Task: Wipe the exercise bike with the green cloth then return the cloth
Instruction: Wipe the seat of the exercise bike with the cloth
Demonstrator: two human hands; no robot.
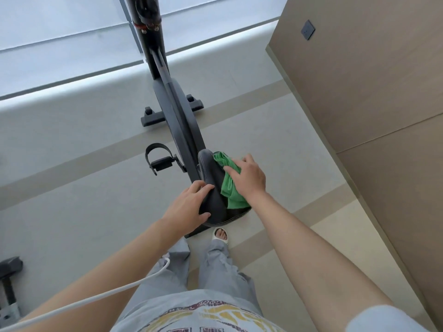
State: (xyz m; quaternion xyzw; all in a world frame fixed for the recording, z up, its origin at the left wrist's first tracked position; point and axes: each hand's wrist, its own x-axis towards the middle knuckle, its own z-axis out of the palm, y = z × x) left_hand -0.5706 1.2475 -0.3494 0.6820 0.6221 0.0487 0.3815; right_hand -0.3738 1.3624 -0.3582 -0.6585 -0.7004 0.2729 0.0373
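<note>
The black exercise bike [178, 116] stands in front of me, its frame running away toward the window. Its black saddle [213, 202] is just below my hands. The green cloth [231, 188] lies crumpled over the saddle's right side. My right hand [248, 176] presses down on the cloth with fingers mostly straight. My left hand [189, 204] rests on the saddle's left edge, fingers and thumb curved around it.
A pedal with a strap [159, 160] sticks out on the bike's left. A beige wall panel [374, 92] with a dark switch plate [307, 29] rises close on the right. Dark gym gear [8, 283] sits at the lower left. A white cable [96, 298] crosses my left arm.
</note>
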